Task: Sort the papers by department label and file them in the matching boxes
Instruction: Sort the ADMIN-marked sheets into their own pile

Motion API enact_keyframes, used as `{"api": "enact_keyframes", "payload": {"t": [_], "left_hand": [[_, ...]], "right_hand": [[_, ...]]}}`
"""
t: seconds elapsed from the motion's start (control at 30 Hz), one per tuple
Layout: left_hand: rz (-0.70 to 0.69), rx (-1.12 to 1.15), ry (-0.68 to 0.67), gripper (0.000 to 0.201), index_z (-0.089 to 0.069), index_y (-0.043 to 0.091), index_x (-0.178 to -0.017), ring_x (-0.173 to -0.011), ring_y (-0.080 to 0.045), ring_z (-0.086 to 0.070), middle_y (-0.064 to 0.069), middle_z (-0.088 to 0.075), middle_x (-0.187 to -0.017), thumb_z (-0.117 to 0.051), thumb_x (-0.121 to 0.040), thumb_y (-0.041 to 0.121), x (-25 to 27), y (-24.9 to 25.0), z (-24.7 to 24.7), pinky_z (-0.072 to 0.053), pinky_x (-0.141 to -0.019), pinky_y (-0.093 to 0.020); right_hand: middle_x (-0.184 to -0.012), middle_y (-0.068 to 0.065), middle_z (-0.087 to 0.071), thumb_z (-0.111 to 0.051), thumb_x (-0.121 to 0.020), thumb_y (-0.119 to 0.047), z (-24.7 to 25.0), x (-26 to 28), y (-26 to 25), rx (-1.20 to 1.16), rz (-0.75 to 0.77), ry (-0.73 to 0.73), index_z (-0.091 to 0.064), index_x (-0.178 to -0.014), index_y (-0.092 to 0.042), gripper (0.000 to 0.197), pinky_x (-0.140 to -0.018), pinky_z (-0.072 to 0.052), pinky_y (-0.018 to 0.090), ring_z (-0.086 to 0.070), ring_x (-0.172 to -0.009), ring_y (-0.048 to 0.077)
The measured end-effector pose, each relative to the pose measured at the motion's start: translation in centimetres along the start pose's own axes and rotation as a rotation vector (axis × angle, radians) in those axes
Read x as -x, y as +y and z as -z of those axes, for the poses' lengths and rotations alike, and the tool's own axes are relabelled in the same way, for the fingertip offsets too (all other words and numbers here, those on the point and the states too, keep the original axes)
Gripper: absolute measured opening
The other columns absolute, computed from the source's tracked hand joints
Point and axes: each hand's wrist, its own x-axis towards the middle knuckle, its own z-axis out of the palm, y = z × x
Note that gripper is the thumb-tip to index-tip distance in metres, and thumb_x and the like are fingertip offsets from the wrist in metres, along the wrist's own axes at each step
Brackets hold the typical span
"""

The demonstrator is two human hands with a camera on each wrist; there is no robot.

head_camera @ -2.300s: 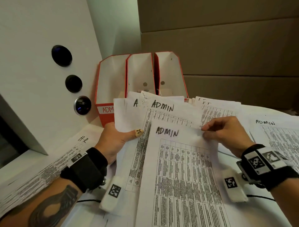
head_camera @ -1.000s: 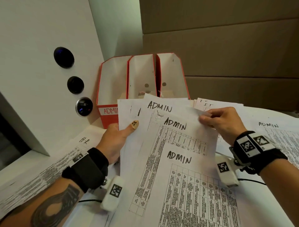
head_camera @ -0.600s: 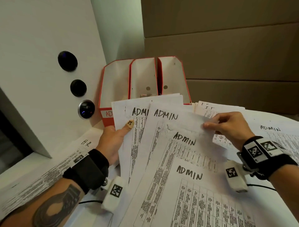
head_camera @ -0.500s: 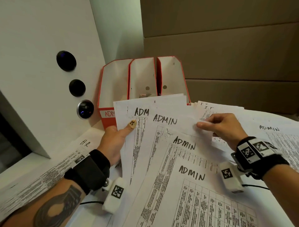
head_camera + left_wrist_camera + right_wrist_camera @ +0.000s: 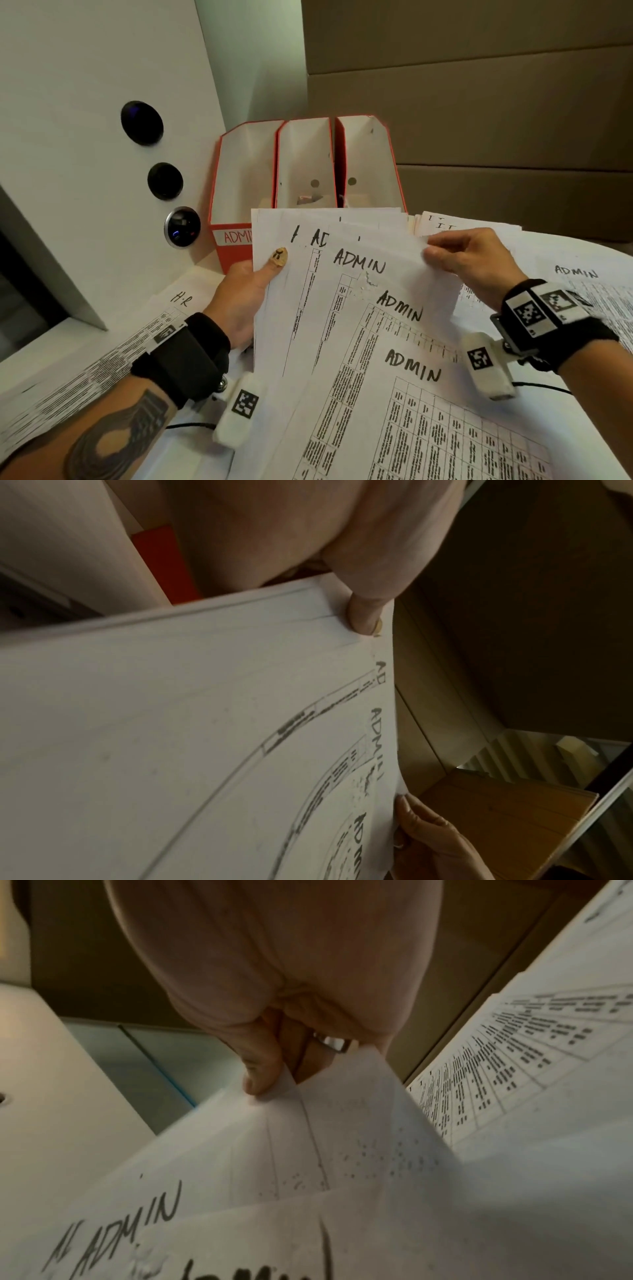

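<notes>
Pinching fanned ADMIN sheets (image 5: 359, 308) in my left hand (image 5: 243, 294) and right hand (image 5: 472, 263), gathering; next, squaring them for the ADMIN box (image 5: 236, 192).

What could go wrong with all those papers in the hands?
1. The ADMIN sheets are fanned out, held only at their edges by the left hand and right hand, so some may slip and scatter.
2. They hide the labels on two red boxes; only the ADMIN box label shows, so misfiling is possible.
</notes>
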Motion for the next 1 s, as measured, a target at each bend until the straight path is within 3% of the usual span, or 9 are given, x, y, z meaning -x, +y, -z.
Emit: {"api": "enact_keyframes", "payload": {"t": [0.1,0.27,0.37,0.47,0.6,0.7,0.83,0.93,1.0], "left_hand": [[-0.029,-0.034,0.032,0.03,-0.073,0.013,-0.125,-0.106,-0.023,-0.078,-0.005,-0.08,-0.116,-0.062,-0.103,0.031,0.1,0.2,0.3,-0.065,-0.083,-0.037],[-0.054,-0.028,0.065,0.042,-0.07,0.012,-0.133,-0.114,-0.028,-0.075,-0.008,-0.078,-0.123,-0.064,-0.099,0.037,-0.1,0.3,1.2,-0.058,-0.1,-0.049],[-0.055,-0.012,0.019,0.051,-0.07,0.01,-0.131,-0.117,-0.03,-0.074,-0.01,-0.078,-0.124,-0.069,-0.089,0.039,0.1,0.0,0.8,-0.058,-0.099,-0.048],[-0.045,0.0,-0.046,0.06,-0.072,0.012,-0.129,-0.123,-0.031,-0.071,-0.012,-0.075,-0.128,-0.084,-0.08,0.043,0.2,-0.4,0.3,-0.05,-0.111,-0.053],[-0.047,-0.012,-0.044,0.056,-0.072,0.011,-0.129,-0.123,-0.032,-0.071,-0.011,-0.076,-0.128,-0.08,-0.084,0.042,0.1,-0.4,-0.1,-0.05,-0.111,-0.055],[-0.023,0.015,0.019,0.042,-0.072,0.009,-0.128,-0.115,-0.031,-0.075,-0.011,-0.078,-0.122,-0.067,-0.096,0.036,-0.1,0.1,0.3,-0.058,-0.097,-0.047],[0.004,-0.003,0.059,0.038,-0.072,0.014,-0.131,-0.115,-0.031,-0.075,-0.009,-0.078,-0.123,-0.063,-0.102,0.037,-0.4,0.2,1.5,-0.056,-0.102,-0.054],[0.011,-0.034,0.083,0.032,-0.074,0.014,-0.126,-0.111,-0.029,-0.076,-0.008,-0.079,-0.119,-0.059,-0.106,0.034,-0.1,0.3,1.3,-0.057,-0.102,-0.052],[0.01,-0.056,0.057,0.032,-0.074,0.014,-0.125,-0.111,-0.028,-0.076,-0.007,-0.08,-0.117,-0.058,-0.106,0.035,0.4,0.3,0.8,-0.058,-0.097,-0.047]], "right_hand": [[-0.093,0.013,-0.08,-0.073,-0.094,-0.002,0.2,-0.1,0.5,0.012,-0.018,0.002,-0.077,-0.117,-0.018,0.029,-0.092,-0.06,0.04,-0.072,-0.087,0.022],[-0.095,0.015,-0.077,-0.067,-0.092,0.007,1.3,0.1,0.5,-0.107,-0.057,0.007,-0.078,-0.093,-0.012,0.022,-0.089,-0.056,0.046,-0.068,-0.09,0.029],[-0.1,0.009,-0.079,-0.08,-0.089,-0.021,0.8,0.3,0.2,-0.119,-0.051,0.028,-0.081,-0.092,-0.015,0.006,-0.079,-0.046,0.04,-0.068,-0.091,0.023],[-0.096,0.002,-0.08,-0.081,-0.086,-0.042,-0.2,0.4,-0.2,-0.124,-0.032,0.056,-0.082,-0.094,-0.017,0.026,-0.077,-0.045,0.036,-0.069,-0.091,0.019],[-0.082,0.012,-0.076,-0.087,-0.082,-0.023,-0.6,0.4,-0.7,-0.089,-0.009,0.027,-0.078,-0.086,-0.006,0.02,-0.068,-0.052,0.033,-0.067,-0.073,0.023],[-0.09,0.012,-0.079,-0.084,-0.085,-0.019,-0.3,0.5,-0.6,-0.035,0.017,0.031,-0.081,-0.091,-0.008,0.013,-0.079,-0.059,0.039,-0.073,-0.081,0.029],[-0.094,0.005,-0.08,-0.076,-0.091,-0.004,0.3,1.0,-0.6,-0.046,0.003,0.025,-0.082,-0.099,-0.012,0.013,-0.072,-0.057,0.023,-0.075,-0.085,0.02],[-0.092,0.009,-0.079,-0.07,-0.091,0.008,0.3,0.9,-0.5,-0.095,-0.006,-0.003,-0.08,-0.092,-0.011,0.021,-0.071,-0.057,0.023,-0.072,-0.082,0.021],[-0.095,0.012,-0.079,-0.075,-0.088,0.002,-0.1,0.9,-0.7,-0.115,-0.015,0.014,-0.08,-0.096,-0.008,0.014,-0.074,-0.054,0.026,-0.071,-0.081,0.019]]}}
